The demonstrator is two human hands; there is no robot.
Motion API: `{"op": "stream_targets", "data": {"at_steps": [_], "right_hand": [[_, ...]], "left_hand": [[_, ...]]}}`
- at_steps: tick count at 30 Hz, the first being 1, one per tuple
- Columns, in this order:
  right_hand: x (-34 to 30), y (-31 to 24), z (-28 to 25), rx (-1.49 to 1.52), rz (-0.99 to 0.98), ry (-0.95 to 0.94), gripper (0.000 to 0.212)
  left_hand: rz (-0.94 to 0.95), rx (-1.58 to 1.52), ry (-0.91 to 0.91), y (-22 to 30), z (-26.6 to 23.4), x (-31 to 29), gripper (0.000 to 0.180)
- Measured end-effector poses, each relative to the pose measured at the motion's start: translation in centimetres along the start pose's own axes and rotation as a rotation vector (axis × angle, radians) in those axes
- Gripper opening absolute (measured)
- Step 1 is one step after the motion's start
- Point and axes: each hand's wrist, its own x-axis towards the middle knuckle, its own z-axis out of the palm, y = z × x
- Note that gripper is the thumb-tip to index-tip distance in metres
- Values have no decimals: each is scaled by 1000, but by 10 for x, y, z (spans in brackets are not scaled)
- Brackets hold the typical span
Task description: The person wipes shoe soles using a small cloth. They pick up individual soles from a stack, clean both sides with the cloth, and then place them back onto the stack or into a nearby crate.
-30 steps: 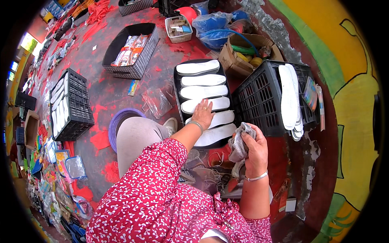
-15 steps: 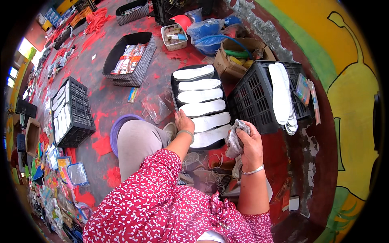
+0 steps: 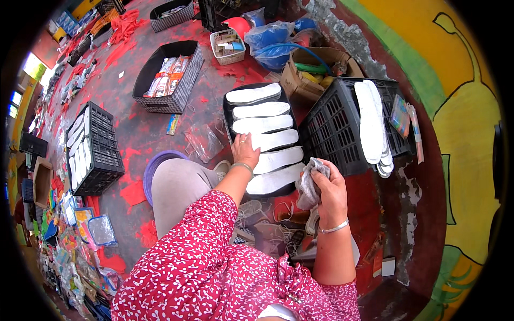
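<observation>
Several white shoe insoles lie in a row of stacks across a dark tray in front of me. My left hand rests on the tray's left side, its fingers stretched over the end of an insole near the middle of the row. It grips nothing that I can see. In my right hand a crumpled grey rag is pinched between thumb and fingers, beside the right end of the nearest insole. Below the tray lie several shoes, partly hidden by my arms.
To the right, a black plastic crate carries more white insoles on top. Another crate of insoles stands at left. A purple basin sits by my knee; a checkered bin and a cardboard box stand farther off.
My left hand has shifted a little up along the row, and its fingers now reach over an insole. The right hand keeps its hold on the rag, nearly still.
</observation>
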Motion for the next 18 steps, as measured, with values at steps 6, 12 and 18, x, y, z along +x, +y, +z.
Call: {"op": "stream_targets", "data": {"at_steps": [6,12,18], "right_hand": [[6,4,2,-22,-14,0,23],[4,0,6,5,15,2,22],[3,0,6,19,23,-14,21]], "left_hand": [[354,181,-281,39,3,24,73],[375,281,-316,50,23,40,62],[362,243,-281,45,21,35,55]]}}
